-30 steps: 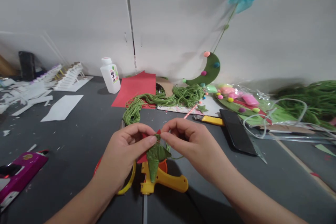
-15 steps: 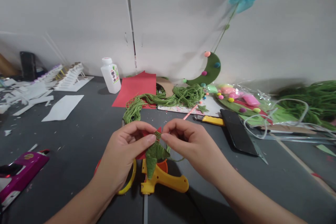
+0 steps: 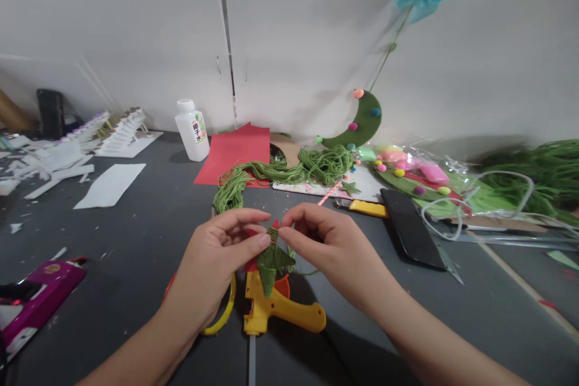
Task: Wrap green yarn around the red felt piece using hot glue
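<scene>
Between my hands is a small red star (image 3: 275, 224), its lower points and middle wound with green yarn (image 3: 274, 258). My left hand (image 3: 212, 262) steadies the star with the thumb against its upper part, the index finger slightly raised. My right hand (image 3: 328, 247) is closed in a pinch beside the top point, on what looks like the yarn's strand; the fingertips partly hide it. A loose strand (image 3: 310, 273) hangs below the right fingers. Under the star lies a yellow glue gun (image 3: 289, 312) with a glue stick in its rear. Yellow-and-red scissors handles (image 3: 224, 319) show beside my left wrist.
Green yarn (image 3: 325, 164) lies behind my hands near red felt (image 3: 235, 154) and a white bottle (image 3: 193, 132). To the right are a yellow cutter (image 3: 368, 208), a black phone (image 3: 411, 229) and a pom-pom moon (image 3: 362, 123). A purple tool (image 3: 43, 295) sits left.
The star has tilted and shifted slightly between my fingers. My left index finger has lifted away from the thumb. My right hand stays pinched close to the top point.
</scene>
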Demonstrator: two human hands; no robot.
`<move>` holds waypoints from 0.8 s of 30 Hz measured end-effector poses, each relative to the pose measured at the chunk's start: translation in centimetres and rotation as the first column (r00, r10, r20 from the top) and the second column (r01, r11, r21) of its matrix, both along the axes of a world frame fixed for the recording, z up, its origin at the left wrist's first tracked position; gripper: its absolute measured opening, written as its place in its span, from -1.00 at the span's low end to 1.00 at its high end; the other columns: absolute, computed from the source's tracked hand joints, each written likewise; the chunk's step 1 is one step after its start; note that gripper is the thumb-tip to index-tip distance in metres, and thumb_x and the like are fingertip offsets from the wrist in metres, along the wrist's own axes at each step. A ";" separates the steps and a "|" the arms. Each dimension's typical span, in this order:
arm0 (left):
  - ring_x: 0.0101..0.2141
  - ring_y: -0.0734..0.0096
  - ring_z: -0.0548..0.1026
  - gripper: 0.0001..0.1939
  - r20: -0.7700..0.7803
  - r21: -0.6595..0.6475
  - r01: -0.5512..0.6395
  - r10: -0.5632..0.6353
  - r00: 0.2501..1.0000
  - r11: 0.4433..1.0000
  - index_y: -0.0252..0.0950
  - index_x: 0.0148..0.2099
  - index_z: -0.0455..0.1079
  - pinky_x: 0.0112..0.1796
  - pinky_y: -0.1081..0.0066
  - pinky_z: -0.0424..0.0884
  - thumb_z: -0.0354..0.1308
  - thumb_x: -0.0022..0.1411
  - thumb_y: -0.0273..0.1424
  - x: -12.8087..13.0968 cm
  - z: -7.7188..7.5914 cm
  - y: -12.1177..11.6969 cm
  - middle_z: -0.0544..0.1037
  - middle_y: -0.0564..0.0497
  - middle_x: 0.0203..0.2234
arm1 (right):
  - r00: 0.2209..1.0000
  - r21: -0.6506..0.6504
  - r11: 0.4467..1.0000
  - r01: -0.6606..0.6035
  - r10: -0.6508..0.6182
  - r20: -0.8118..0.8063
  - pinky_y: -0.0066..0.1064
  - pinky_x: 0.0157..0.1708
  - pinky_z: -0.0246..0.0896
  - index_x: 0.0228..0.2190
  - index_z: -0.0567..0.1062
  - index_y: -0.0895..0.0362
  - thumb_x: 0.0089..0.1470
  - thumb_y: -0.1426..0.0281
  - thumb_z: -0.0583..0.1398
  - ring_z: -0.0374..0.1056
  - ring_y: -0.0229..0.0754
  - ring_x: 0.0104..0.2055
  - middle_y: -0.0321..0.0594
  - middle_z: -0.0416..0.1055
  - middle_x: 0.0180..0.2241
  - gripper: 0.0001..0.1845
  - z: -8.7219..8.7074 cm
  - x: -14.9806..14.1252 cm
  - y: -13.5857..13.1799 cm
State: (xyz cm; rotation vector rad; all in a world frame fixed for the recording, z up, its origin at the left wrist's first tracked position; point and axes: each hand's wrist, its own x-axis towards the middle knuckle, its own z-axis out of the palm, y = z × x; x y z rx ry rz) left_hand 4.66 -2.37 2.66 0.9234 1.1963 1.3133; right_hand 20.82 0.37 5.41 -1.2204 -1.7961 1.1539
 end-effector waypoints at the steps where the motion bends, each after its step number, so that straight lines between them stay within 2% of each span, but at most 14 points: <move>1: -0.51 0.61 0.43 -0.84 0.013 -0.011 0.010 -0.010 1.000 1.000 -0.19 -0.34 0.61 -0.48 0.67 0.33 0.39 -0.07 -0.47 0.0 0.0 0.0 0.58 0.12 -0.55 | 1.000 0.007 1.000 -0.001 0.001 0.005 -0.50 -0.57 -0.05 -0.49 0.42 0.13 -0.01 0.39 0.17 0.07 -0.34 -0.57 -0.45 0.17 -0.64 -0.92 0.0 0.0 0.0; 4: -0.48 0.57 0.46 -0.88 0.015 -0.029 0.020 -0.019 1.000 0.999 -0.23 -0.41 0.60 -0.42 0.64 0.37 0.40 -0.11 -0.48 -0.1 0.0 0.0 0.60 0.08 -0.54 | 1.000 0.025 1.000 -0.010 0.009 0.016 -0.51 -0.58 -0.06 -0.50 0.42 0.13 0.00 0.42 0.15 0.06 -0.34 -0.58 -0.45 0.17 -0.65 -0.91 -0.1 -0.1 0.0; 10: -0.63 0.60 0.38 -0.90 0.028 -0.060 0.020 -0.018 0.999 0.998 -0.27 -0.45 0.56 -0.56 0.61 0.31 0.40 -0.12 -0.44 -0.1 -0.2 0.0 0.50 0.13 -0.64 | 0.997 0.069 0.997 -0.026 0.021 0.073 -0.51 -0.58 -0.01 -0.50 0.43 0.13 0.02 0.42 0.16 0.11 -0.33 -0.59 -0.44 0.20 -0.65 -0.91 -0.1 -0.1 0.1; 14: -0.61 0.61 0.42 -0.92 -0.022 -0.004 -0.061 0.061 0.998 0.998 -0.28 -0.43 0.54 -0.51 0.60 0.35 0.37 -0.06 -0.45 -0.4 -0.5 0.6 0.55 0.13 -0.56 | 0.991 0.108 0.994 -0.014 -0.001 0.135 -0.52 -0.59 0.02 -0.41 0.46 0.13 0.04 0.41 0.16 0.15 -0.32 -0.59 -0.43 0.24 -0.62 -0.93 0.5 0.1 -0.4; 16: -0.58 0.64 0.43 -0.92 -0.058 0.034 -0.129 0.131 0.990 0.991 -0.30 -0.43 0.54 -0.50 0.66 0.34 0.37 -0.07 -0.48 -0.6 -0.6 1.0 0.57 0.12 -0.54 | 0.983 0.179 0.983 -0.040 0.007 0.181 -0.52 -0.58 0.04 -0.38 0.45 0.13 0.03 0.48 0.14 0.16 -0.32 -0.58 -0.40 0.29 -0.58 -0.91 0.7 0.1 -0.8; 18: -0.61 0.69 0.38 -0.91 -0.034 0.016 -0.177 0.177 0.984 0.984 -0.33 -0.43 0.53 -0.57 0.72 0.27 0.37 -0.07 -0.51 -0.8 -0.8 1.4 0.53 0.13 -0.61 | 0.972 0.286 0.952 -0.108 0.041 0.230 -0.52 -0.54 0.07 -0.38 0.43 0.13 0.01 0.56 0.11 0.20 -0.32 -0.55 -0.37 0.35 -0.53 -0.86 0.7 0.0 -1.3; 21: -0.72 0.68 0.31 -0.89 0.091 -0.077 -0.175 0.182 0.979 0.981 -0.35 -0.38 0.49 -0.70 0.70 0.17 0.35 -0.03 -0.49 -0.8 -1.1 1.7 0.45 0.16 -0.71 | 0.925 0.375 0.869 -0.322 0.203 0.323 -0.52 -0.44 0.14 -0.38 0.44 0.15 0.02 0.64 0.09 0.27 -0.30 -0.47 -0.32 0.41 -0.46 -0.79 0.1 -0.3 -1.8; 24: -0.65 0.55 0.46 -0.90 0.176 -0.132 -0.172 0.194 0.965 0.976 -0.36 -0.38 0.43 -0.66 0.63 0.34 0.30 0.01 -0.49 -0.7 -1.2 2.0 0.49 0.09 -0.65 | 0.817 0.344 0.776 -0.529 0.355 0.454 -0.51 -0.39 0.17 -0.32 0.49 0.18 0.07 0.67 0.09 0.32 -0.27 -0.41 -0.24 0.48 -0.39 -0.77 -0.9 -0.7 -1.8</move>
